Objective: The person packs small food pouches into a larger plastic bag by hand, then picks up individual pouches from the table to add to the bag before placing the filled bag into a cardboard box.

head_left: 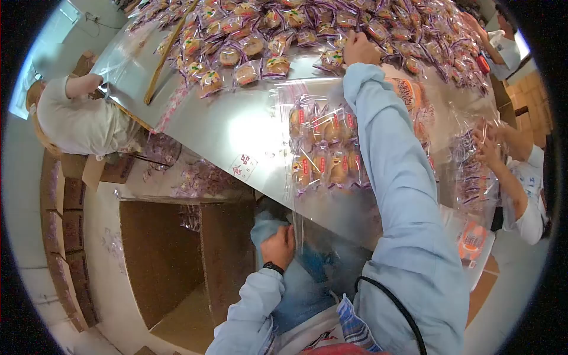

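Note:
On the metal table, a clear plastic bag [284,112] lies with rows of wrapped cakes [328,145] inside. My left hand [278,245], with a black band at the wrist, is closed at the bag's near edge below the table's edge, gripping the plastic. Stretched across the table, my right hand [361,50] reaches the near side of a large pile of individually wrapped cakes [251,44]. Its fingers are bent down onto a packet, and their tips are partly hidden. The right sleeve covers part of the bag.
An open cardboard box [160,260] stands below the table at the left. A wooden stick [160,62] lies by the pile. One co-worker [83,115] is at the left; another's hands [488,145] touch a filled bag at the right. Stacked cartons [72,231] line the left.

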### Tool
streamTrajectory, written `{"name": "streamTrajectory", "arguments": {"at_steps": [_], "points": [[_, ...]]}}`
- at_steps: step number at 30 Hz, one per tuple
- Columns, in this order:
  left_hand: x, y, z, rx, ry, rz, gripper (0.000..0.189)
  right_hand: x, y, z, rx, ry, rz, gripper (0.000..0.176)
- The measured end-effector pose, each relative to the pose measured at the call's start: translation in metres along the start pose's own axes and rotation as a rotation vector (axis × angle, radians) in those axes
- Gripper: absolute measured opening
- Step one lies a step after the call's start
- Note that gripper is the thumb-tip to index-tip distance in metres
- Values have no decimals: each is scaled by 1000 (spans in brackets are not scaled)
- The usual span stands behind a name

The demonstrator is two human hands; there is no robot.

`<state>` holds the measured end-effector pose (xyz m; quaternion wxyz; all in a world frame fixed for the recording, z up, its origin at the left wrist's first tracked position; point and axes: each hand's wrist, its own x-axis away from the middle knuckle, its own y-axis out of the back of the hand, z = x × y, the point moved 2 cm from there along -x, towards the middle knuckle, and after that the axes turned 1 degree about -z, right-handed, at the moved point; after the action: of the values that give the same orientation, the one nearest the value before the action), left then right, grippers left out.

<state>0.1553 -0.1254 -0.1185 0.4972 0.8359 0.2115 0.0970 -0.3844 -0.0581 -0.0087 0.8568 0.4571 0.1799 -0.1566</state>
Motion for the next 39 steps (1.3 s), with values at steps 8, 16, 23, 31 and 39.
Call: {"name": "streamTrajectory", "arguments": {"at_steps": [8, 16, 23, 31, 39], "points": [[0, -4, -3, -52, 84, 123, 20, 18, -10, -6, 214, 71, 23, 90], [2, -16, 5, -7, 52, 135, 27, -6, -13, -15, 233, 126, 241, 92], [2, -19, -1, -49, 3, 142, 29, -33, 10, 13, -92, 318, -62, 81], [3, -30, -2, 0, -39, 115, 25, -37, -5, 30, -179, 633, 951, 77], [8, -34, 3, -21, -46, 181, 28, 7, -29, 57, 82, 568, 674, 86]]}}
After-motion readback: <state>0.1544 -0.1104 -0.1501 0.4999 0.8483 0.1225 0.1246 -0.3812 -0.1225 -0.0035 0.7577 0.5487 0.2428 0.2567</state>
